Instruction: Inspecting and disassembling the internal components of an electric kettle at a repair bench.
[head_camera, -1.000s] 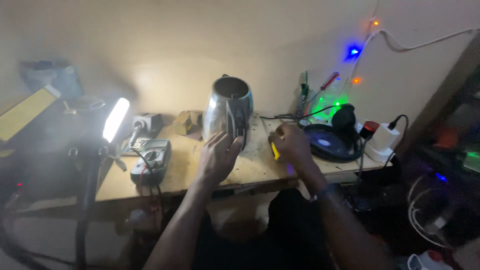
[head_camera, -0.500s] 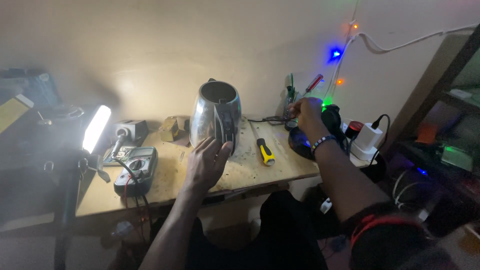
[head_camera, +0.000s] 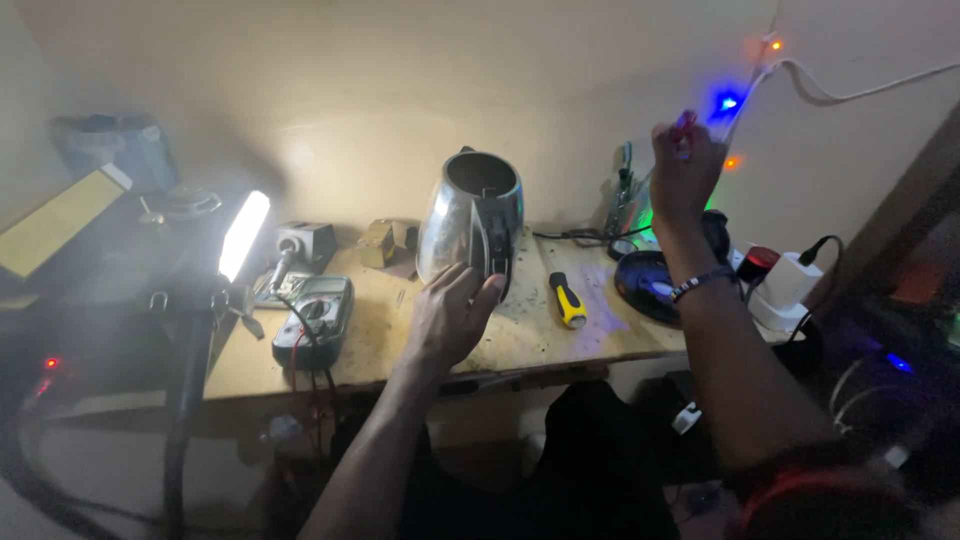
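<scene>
Two hands apart: left grip (head_camera: 450, 320) open against kettle (head_camera: 470, 225) at centre; right grip (head_camera: 685, 165) upper right, pinching red tool (head_camera: 684, 122).

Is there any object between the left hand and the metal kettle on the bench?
No, nothing visible. The left hand already rests its fingertips against the lower side of the metal kettle. The yellow-handled screwdriver lies apart, to the right.

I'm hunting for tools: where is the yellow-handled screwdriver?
In the head view the screwdriver lies on the wooden bench, just right of the metal kettle, between the two hands.
</scene>
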